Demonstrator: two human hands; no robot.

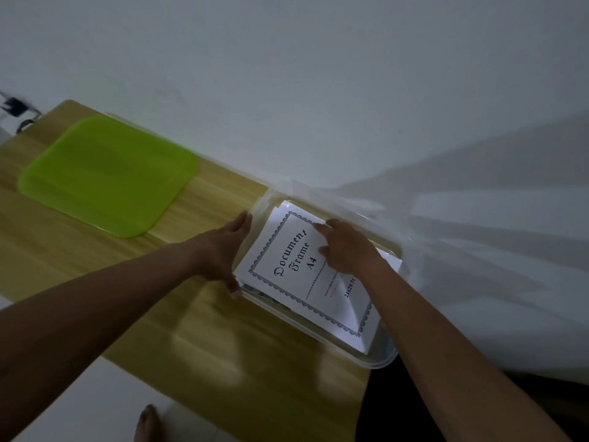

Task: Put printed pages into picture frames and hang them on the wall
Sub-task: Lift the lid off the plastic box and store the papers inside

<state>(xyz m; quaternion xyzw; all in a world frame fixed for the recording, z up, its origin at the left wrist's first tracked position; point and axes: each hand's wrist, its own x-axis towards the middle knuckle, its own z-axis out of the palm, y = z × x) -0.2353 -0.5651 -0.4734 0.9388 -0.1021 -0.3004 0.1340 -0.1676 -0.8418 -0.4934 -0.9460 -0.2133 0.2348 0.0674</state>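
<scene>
A white printed page [296, 275] reading "Document Frame A4", with a dark ornate border, lies on top of a stack inside a clear plastic bin [379, 362] at the right end of the wooden table. My right hand [347, 247] rests flat on the page's far half, fingers spread, forefinger near its top corner. My left hand [226, 253] lies along the bin's left side, fingers straight, thumb at the stack's edge. More white sheets and something darker show under the top page. No picture frame is clearly visible.
A lime-green plastic lid [105, 173] lies flat on the left part of the wooden table [204, 339]. A pale wall [318, 74] rises right behind the table. A bare foot [148, 424] shows on the light floor below. Dark cables hang at far left.
</scene>
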